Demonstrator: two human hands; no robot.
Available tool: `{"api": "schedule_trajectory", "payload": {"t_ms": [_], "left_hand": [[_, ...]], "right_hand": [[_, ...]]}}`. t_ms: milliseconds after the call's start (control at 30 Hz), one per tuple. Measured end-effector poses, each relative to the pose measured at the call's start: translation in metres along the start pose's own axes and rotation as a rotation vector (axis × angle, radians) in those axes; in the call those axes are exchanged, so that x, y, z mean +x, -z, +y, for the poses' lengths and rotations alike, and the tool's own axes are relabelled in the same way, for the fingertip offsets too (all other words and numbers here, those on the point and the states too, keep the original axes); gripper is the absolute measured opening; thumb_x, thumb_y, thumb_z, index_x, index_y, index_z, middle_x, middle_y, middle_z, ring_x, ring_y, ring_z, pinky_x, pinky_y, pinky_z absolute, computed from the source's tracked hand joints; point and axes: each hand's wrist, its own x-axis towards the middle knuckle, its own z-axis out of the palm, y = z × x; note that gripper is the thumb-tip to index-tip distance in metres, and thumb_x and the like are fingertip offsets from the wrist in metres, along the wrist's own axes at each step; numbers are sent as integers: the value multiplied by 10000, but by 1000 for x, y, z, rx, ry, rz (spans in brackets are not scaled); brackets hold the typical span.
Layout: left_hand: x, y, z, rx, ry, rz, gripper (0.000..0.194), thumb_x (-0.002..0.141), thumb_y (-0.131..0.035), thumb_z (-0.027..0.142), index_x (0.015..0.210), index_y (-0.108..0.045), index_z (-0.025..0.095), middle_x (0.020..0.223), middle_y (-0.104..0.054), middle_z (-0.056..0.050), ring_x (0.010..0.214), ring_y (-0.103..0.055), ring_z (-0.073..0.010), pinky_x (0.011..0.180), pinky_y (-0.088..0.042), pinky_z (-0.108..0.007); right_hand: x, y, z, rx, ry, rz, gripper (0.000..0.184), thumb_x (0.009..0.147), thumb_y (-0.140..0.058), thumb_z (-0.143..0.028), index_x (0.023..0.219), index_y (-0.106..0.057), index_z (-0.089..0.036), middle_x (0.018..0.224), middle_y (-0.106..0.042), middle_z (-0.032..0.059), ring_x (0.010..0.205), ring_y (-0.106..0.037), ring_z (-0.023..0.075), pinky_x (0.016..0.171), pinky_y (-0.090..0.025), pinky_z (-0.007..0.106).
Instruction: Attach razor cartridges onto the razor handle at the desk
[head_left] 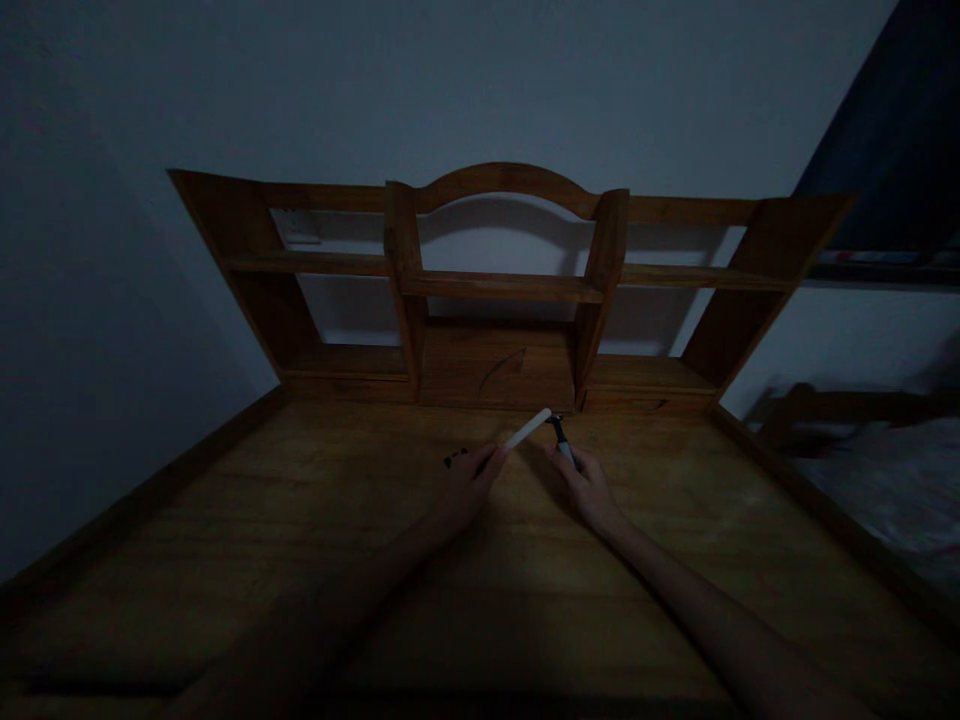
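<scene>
My left hand is closed on a pale flat stick with a rounded tip, which points up and to the right. In my right hand is a razor-like tool with a grey handle and a small black crosswise head. The stick's far end meets or nearly meets the tool's head; I cannot tell whether they touch. Just beyond my left knuckles, a small black object shows, partly hidden by the hand. Dim light blurs its details.
Both hands are over a wooden desk top. Along its back edge stands a wooden shelf unit with open compartments and small drawers, against a pale wall. A raised wooden rim borders the right side. Pale fabric lies beyond it.
</scene>
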Motion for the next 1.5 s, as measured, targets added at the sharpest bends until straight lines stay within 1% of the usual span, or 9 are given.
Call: {"api": "schedule_trajectory", "payload": {"t_ms": [133, 233, 400, 600, 867, 1067, 1300, 1500], "left_hand": [[-1, 0, 0, -9, -4, 1, 427, 906, -352, 509, 844, -606, 171, 750, -584, -9, 695, -524, -148, 639, -389, -252], [-1, 1, 1, -12, -3, -5, 434, 903, -354, 513, 824, -603, 167, 722, -575, -7, 684, -526, -149, 631, -389, -253], [0, 1, 1, -10, -1, -10, 442, 901, -349, 520, 802, -597, 168, 709, -565, -2, 665, -512, -143, 621, -384, -248], [0, 0, 0, 0, 22, 0, 441, 901, -350, 519, 773, -586, 170, 663, -528, 13, 642, -495, -136, 589, -360, -237], [0, 0, -1, -21, 17, 0, 431, 899, -359, 520, 798, -592, 171, 703, -557, 0, 668, -513, -142, 626, -382, -246], [0, 1, 0, -27, 10, -7, 446, 887, -357, 537, 770, -579, 168, 669, -529, 3, 639, -486, -139, 590, -377, -245], [-1, 1, 1, -18, 11, -8, 450, 886, -359, 540, 799, -599, 170, 697, -560, -8, 657, -502, -147, 610, -391, -251], [-1, 1, 0, -1, 15, 10, 447, 893, -363, 531, 773, -598, 170, 676, -554, -2, 650, -504, -144, 626, -390, -253]], "right_hand": [[0, 0, 1, -28, -4, 8, 396, 851, -511, -491, 622, -433, -178, 592, -332, -40, 546, -325, 103, 502, -245, 236], [0, -1, 2, -34, -11, 21, 405, 846, -507, -505, 616, -430, -181, 578, -330, -42, 534, -323, 104, 494, -240, 236], [1, -1, 2, -47, 22, 22, 403, 846, -507, -498, 612, -443, -177, 590, -346, -34, 551, -336, 110, 504, -250, 237], [1, 0, 1, -67, 12, 12, 399, 857, -494, -493, 620, -438, -177, 590, -356, -31, 556, -345, 111, 509, -250, 234], [1, -1, 0, -82, 31, 18, 408, 859, -491, -496, 612, -442, -175, 586, -354, -30, 554, -340, 109, 506, -251, 235], [1, -1, -1, -73, 25, 16, 421, 851, -488, -515, 603, -428, -180, 574, -348, -36, 532, -330, 104, 489, -245, 235], [0, -2, -3, -77, 21, 31, 422, 847, -488, -520, 603, -442, -179, 572, -364, -31, 533, -337, 108, 487, -249, 238], [0, -1, -5, -76, 12, 18, 402, 852, -491, -494, 609, -438, -178, 584, -363, -26, 549, -344, 112, 496, -249, 237]]}}
